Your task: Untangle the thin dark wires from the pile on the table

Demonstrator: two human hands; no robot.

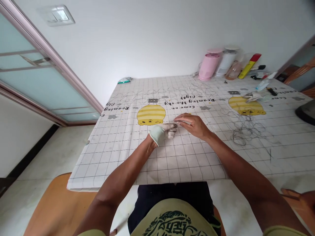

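My left hand (163, 132), in a white glove with a pale green cuff, is closed just above the checked tablecloth (147, 157). Its thumb and forefinger pinch something too small to make out. Facing it, my bare right hand (193, 125) has its fingertips pressed together at the same spot, close to the left fingertips. Whatever lies between them is hidden or too fine to name. Off to the right lies a loose tangle of thin dark strands (242, 132), thread or fine wire. Fainter strands (169, 88) spread across the back of the cloth.
Along the wall stand a pink cylinder (209, 67), a white cylinder (224, 64), a clear bottle (233, 70) and a yellow can with a red cap (249, 66). A spray bottle (265, 82) and a crumpled glove (257, 96) lie nearer. A green packet (124, 80) rests at the back left corner.
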